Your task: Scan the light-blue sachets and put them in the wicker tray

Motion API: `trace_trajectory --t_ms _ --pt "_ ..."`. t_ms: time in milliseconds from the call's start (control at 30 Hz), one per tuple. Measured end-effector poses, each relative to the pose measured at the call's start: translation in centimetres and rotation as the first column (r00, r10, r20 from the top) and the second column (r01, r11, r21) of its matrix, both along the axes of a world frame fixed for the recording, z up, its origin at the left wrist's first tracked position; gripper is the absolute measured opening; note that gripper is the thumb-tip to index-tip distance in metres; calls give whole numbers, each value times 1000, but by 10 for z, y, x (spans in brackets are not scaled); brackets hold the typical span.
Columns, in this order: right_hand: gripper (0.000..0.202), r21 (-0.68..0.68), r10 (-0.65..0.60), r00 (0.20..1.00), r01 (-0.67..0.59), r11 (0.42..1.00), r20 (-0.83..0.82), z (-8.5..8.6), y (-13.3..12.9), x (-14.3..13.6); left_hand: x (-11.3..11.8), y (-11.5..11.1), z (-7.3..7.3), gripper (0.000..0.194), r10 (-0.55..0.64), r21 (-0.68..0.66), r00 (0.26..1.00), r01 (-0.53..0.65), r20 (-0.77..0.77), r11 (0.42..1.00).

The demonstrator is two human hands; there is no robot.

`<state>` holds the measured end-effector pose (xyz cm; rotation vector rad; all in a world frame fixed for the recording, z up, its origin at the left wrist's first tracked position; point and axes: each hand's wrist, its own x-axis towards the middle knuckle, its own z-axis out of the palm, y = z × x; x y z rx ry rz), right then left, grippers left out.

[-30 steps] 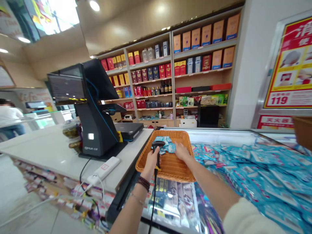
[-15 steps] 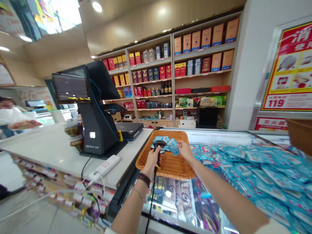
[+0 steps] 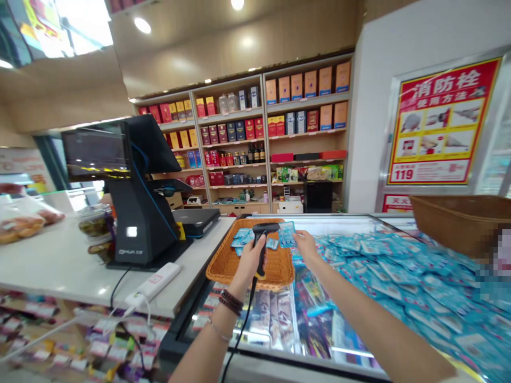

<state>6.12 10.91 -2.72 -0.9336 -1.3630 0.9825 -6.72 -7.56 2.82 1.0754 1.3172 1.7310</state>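
Note:
My left hand (image 3: 249, 261) is wrapped round the handle of a black barcode scanner (image 3: 265, 230), whose cable hangs down past my wrist. The scanner's head points right. In my right hand (image 3: 305, 247) I pinch one small blue packet (image 3: 286, 234) by its right edge, upright just in front of the scanner head. Beneath both hands stands an orange wicker basket (image 3: 223, 268). Several more blue packets (image 3: 242, 239) lie in its far left part. To the right, a large heap of the same kind of blue packets (image 3: 399, 271) covers the glass top of a freezer case (image 3: 275, 348).
A black checkout terminal (image 3: 143, 213) stands on the white counter (image 3: 48, 266) at left, with a white power strip (image 3: 154, 284) in front. Food-filled plastic bags (image 3: 19, 223) are at far left. A brown basket (image 3: 459, 218) sits at the right. Boxed goods fill the back shelves (image 3: 231, 135).
My right hand has lifted the blue packet from inside the basket to before the scanner. The scanner is higher and more level. My view has turned right.

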Motion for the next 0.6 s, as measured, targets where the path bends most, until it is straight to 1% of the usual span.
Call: trace_trajectory --t_ms 100,200,367,600 --pt "17 -70 -2 999 -1 998 -36 7 -6 11 11 -1 3 66 -29 -20 999 28 -15 999" --pt "16 -103 2 998 -8 995 -56 11 -11 20 20 0 5 65 -47 -20 999 47 -14 999" --pt "15 -123 2 998 -11 992 -70 13 -16 29 30 1 10 63 -44 -20 999 44 -10 999" --pt "20 -115 -23 998 16 993 -54 10 -11 35 34 -3 13 62 -76 -23 997 75 -32 997"
